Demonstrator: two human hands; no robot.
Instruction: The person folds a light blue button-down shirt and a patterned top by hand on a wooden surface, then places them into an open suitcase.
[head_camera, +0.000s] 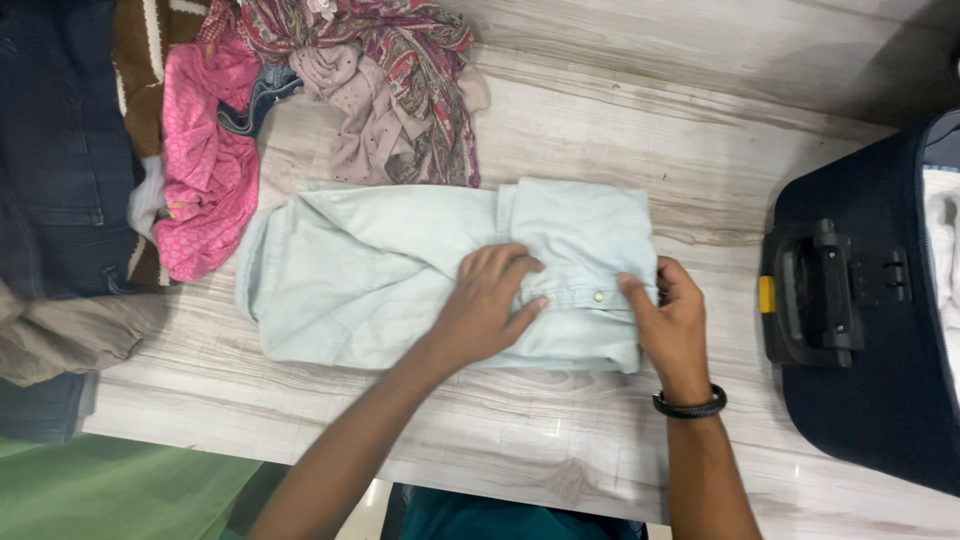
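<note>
Pale blue shirt (400, 270) lies under the flat open left hand (485, 305); right hand (668, 315) pinches its edge.

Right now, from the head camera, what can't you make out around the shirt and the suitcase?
- Pale blue shirt: the part under the left hand is covered, and the right hand hides its right edge.
- Navy suitcase: cut off by the right frame edge; its inside barely shows.
- Clothes pile: cut off by the top and left edges; lower garments are buried.
</note>
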